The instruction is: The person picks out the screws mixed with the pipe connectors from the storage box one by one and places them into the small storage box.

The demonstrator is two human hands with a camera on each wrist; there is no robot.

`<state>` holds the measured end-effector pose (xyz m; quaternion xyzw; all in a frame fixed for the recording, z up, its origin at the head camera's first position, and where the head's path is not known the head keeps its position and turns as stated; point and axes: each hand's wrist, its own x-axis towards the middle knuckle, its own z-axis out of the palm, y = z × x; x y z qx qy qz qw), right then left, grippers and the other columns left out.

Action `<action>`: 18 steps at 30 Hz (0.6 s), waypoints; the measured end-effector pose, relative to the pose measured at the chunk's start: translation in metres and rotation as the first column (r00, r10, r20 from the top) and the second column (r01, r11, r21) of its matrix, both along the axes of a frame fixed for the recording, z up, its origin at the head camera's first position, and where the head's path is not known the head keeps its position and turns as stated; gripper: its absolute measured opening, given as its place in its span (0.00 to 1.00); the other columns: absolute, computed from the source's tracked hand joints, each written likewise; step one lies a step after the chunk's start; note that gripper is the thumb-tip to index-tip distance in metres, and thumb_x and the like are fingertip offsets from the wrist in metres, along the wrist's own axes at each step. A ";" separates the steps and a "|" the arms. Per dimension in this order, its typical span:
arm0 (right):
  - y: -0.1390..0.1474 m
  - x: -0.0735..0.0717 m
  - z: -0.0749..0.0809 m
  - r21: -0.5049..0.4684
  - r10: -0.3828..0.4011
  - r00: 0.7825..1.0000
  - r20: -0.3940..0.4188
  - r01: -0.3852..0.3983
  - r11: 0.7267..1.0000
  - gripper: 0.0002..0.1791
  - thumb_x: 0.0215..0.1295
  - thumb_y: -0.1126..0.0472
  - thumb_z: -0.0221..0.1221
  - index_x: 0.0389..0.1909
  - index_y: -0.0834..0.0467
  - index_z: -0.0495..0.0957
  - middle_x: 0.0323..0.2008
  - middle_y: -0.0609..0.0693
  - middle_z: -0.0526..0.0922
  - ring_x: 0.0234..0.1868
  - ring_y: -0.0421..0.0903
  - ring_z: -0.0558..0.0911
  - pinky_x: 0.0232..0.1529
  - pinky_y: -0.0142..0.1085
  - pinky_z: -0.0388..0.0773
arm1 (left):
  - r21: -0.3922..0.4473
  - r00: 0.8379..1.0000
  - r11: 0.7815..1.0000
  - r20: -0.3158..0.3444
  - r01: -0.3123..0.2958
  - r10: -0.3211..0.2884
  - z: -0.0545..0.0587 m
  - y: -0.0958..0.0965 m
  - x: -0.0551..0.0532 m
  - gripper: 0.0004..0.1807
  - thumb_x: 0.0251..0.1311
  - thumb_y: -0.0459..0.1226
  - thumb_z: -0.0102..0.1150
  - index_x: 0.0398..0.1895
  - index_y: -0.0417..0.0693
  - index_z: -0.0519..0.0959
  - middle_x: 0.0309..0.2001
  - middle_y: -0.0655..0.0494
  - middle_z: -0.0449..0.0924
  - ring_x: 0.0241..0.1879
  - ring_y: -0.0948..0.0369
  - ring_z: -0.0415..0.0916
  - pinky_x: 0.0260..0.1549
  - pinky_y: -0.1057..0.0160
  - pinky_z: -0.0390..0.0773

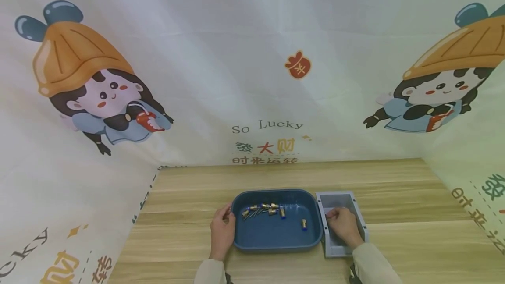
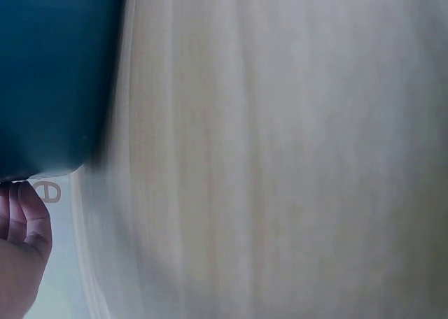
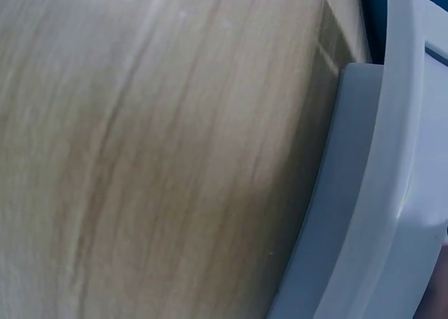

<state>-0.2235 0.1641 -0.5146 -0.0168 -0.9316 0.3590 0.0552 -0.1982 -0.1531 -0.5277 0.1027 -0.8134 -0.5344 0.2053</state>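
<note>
A dark blue tray (image 1: 276,236) lies on the table, holding several brass push-in air fittings (image 1: 274,206) with blue ends and several thin screws (image 1: 256,212). One more brass fitting (image 1: 304,224) lies apart toward its right side. My left hand (image 1: 222,231) grips the tray's left rim; the left wrist view shows bent fingers (image 2: 28,214) against the tray wall. Inside a grey rectangular box (image 1: 330,249), my right hand (image 1: 344,225) reaches down with curled fingers near the left wall. Whatever may be between those fingertips is hidden. Only a sliver of that hand shows in the right wrist view.
The grey box stands close against the tray's right side, with small dark holes along its rim. Beneath both is a wood-grain table (image 1: 189,196). Printed cloth (image 1: 205,78) with cartoon figures hangs behind and along both sides.
</note>
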 end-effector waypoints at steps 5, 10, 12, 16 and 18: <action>0.001 -0.001 0.001 -0.005 -0.013 1.000 -0.020 0.013 1.000 0.06 0.43 0.71 0.52 0.20 0.64 0.78 0.17 0.51 0.78 0.19 0.42 0.72 0.21 0.34 0.67 | -0.010 1.000 1.000 0.006 -0.011 0.011 -0.001 0.001 0.000 0.17 0.53 0.27 0.50 0.48 0.40 0.76 0.38 0.49 0.76 0.38 0.59 0.72 0.36 0.68 0.73; 0.004 -0.004 0.005 0.001 -0.014 0.999 -0.032 0.014 1.000 0.05 0.43 0.69 0.54 0.21 0.63 0.78 0.19 0.52 0.79 0.19 0.42 0.73 0.22 0.34 0.69 | -0.006 1.000 1.000 0.012 -0.012 0.012 -0.001 0.001 -0.001 0.17 0.53 0.27 0.50 0.48 0.41 0.76 0.38 0.49 0.76 0.38 0.59 0.72 0.37 0.67 0.73; 0.004 -0.005 0.007 0.004 -0.013 0.999 -0.029 0.013 1.000 0.04 0.44 0.68 0.55 0.21 0.63 0.78 0.19 0.52 0.79 0.19 0.42 0.73 0.22 0.34 0.69 | -0.004 1.000 1.000 0.012 -0.010 0.010 -0.001 0.001 -0.001 0.17 0.53 0.27 0.50 0.48 0.41 0.76 0.38 0.48 0.76 0.39 0.59 0.72 0.37 0.66 0.73; 0.005 -0.006 0.012 -0.010 -0.007 1.000 -0.029 0.007 1.000 0.04 0.44 0.67 0.56 0.21 0.62 0.78 0.18 0.51 0.79 0.19 0.41 0.72 0.22 0.34 0.68 | -0.004 1.000 1.000 0.016 -0.008 0.008 0.000 0.001 0.000 0.17 0.54 0.27 0.50 0.48 0.40 0.76 0.39 0.48 0.76 0.39 0.58 0.72 0.36 0.67 0.73; 0.004 -0.007 0.015 -0.023 -0.003 0.999 -0.034 0.003 1.000 0.04 0.44 0.67 0.56 0.22 0.63 0.78 0.18 0.50 0.78 0.18 0.40 0.72 0.22 0.33 0.68 | -0.003 1.000 1.000 0.021 -0.007 0.007 0.000 0.001 0.000 0.17 0.54 0.27 0.50 0.49 0.40 0.76 0.39 0.48 0.76 0.39 0.58 0.72 0.36 0.67 0.73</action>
